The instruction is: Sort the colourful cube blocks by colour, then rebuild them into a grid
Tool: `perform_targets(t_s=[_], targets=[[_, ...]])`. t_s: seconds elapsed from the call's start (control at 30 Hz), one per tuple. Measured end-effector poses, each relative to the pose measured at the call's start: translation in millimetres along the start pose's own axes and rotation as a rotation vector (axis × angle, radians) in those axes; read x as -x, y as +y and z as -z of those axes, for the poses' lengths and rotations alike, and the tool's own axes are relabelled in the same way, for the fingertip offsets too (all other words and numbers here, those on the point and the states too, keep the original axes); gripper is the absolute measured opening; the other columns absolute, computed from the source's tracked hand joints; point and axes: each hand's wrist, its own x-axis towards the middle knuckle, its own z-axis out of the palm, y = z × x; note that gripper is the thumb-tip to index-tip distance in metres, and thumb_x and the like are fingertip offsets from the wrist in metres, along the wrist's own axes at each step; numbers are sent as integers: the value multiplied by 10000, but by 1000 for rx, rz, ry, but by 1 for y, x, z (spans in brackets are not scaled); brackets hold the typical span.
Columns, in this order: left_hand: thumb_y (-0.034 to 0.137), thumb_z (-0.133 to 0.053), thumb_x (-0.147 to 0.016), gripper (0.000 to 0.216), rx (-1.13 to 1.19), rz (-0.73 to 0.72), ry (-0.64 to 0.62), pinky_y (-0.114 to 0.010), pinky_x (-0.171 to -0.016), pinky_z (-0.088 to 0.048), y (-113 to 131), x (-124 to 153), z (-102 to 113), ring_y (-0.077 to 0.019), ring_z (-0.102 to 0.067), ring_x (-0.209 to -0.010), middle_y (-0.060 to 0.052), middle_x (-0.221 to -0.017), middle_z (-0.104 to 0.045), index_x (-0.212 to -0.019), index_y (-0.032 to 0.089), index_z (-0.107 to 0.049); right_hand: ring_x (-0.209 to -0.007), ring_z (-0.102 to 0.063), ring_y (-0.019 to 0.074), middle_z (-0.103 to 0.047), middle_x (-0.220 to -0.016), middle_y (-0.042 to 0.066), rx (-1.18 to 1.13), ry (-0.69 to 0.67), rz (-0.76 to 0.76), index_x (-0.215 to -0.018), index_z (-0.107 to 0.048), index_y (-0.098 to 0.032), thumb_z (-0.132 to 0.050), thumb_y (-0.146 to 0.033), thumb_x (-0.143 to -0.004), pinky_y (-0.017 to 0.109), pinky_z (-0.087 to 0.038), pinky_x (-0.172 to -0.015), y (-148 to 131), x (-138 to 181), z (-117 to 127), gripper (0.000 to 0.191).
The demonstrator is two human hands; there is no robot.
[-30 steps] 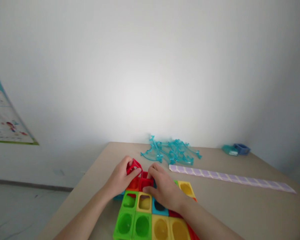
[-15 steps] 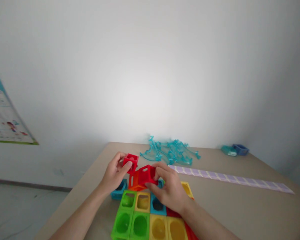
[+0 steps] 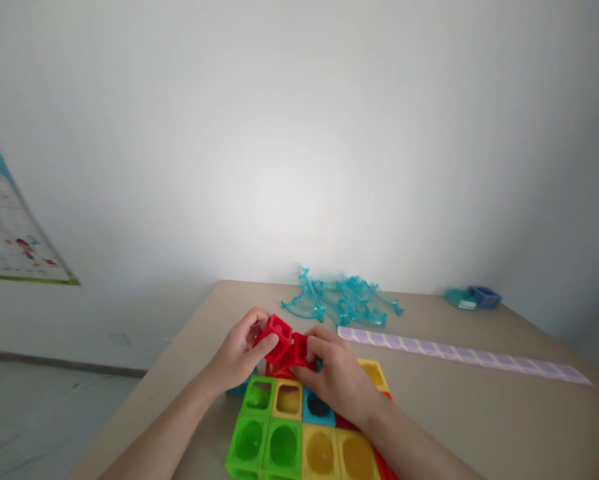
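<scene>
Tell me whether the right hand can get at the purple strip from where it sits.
Probably yes: the purple strip lies flat on the table to the right of the right hand, nothing between them. That hand is full, though, pinching the right red cube next to the left red cube in the left hand.

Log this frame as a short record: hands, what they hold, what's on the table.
left hand: grips left red cube, tilted
right hand: grips right red cube
contact: the two cubes touch, held over the far edge of the block grid
block grid: hollow green, yellow, blue, orange blocks, flat on table
behind: teal clear pieces, purple strip, small blue items far right
wall: poster at left
</scene>
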Motion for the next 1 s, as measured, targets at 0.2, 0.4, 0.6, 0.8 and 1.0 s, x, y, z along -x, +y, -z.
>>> perform_targets(t_s=[0.2,0.4,0.6,0.8,1.0], targets=[[470,-570,-886,292,27,33,-3,-247,-648,-456,4,-1,0,-150,-555,-730,-8,-817,-560,-904,185,-509,-728,-526,127,-540,-880,23,22,38,53,-635,-438,-201,-623,-87,-767,236,-424,-675,-1,-1,4,254],[460,-573,-885,278,50,55,-86,-247,-613,-451,2,2,-1,-131,-531,-685,9,-818,-511,-909,197,-486,-793,-530,165,-526,-907,53,36,182,67,-643,-400,-213,-574,-76,-757,266,-429,-693,3,-3,8,249],[413,-625,-851,273,-83,6,-130,-238,-654,-430,4,2,-3,-134,-480,-727,5,-799,-493,-837,189,-470,-755,-514,163,-533,-824,38,-74,270,91,-697,-452,-213,-534,-188,-878,280,-417,-685,-1,0,10,201],[321,-717,-783,292,-103,-72,-117,-243,-719,-431,9,5,-4,-129,-493,-770,-9,-888,-546,-834,186,-463,-759,-497,173,-526,-843,46,-97,196,150,-778,-521,-194,-521,-235,-917,296,-397,-674,-2,0,9,145],[285,-789,-721,368,25,-63,-63,-250,-793,-452,8,5,-2,-157,-559,-884,-26,-962,-584,-954,189,-521,-725,-487,162,-511,-796,25,-81,225,194,-752,-481,-203,-553,-227,-905,285,-385,-647,-5,0,9,171]])
